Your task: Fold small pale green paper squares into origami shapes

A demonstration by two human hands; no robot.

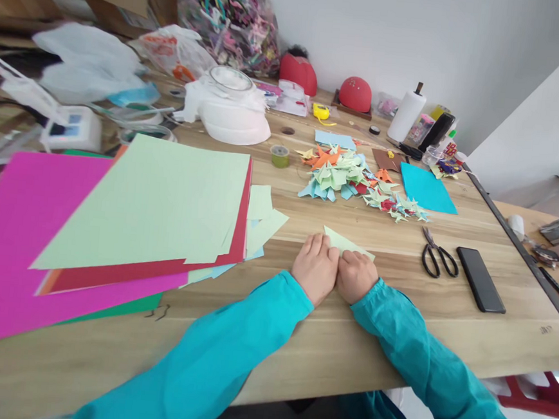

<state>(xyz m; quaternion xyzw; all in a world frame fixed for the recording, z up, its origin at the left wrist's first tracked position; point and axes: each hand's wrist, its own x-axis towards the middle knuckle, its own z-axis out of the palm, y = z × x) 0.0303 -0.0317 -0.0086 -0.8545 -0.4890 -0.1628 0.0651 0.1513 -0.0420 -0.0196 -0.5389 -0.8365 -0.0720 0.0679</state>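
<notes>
**Hands.** The left hand (316,267) and the right hand (355,275) are set side by side, touching at the thumbs, knuckles up and fingers curled under. Both are pressed down on the near part of a small pale green folded paper piece (350,243). Whether the hidden fingertips pinch a flap cannot be told. The paired, bearing-down posture is judged to keep the paper flat and its edges aligned against the board.

**Location.** The paper piece lies flat on the light wooden table (396,322), centrally before the person, with its far corner showing beyond the knuckles.

**Surroundings.**
- A fanned stack of large coloured paper sheets (154,206) is laid to the left, near the left hand but apart from it. It is judged to be kept within reach as stock.
- A heap of small folded paper figures (349,179) is gathered further back, well clear of the pressing area.
- A pair of black-handled scissors (438,255) and a black slab phone (480,279) are parked to the right, untouched.
</notes>
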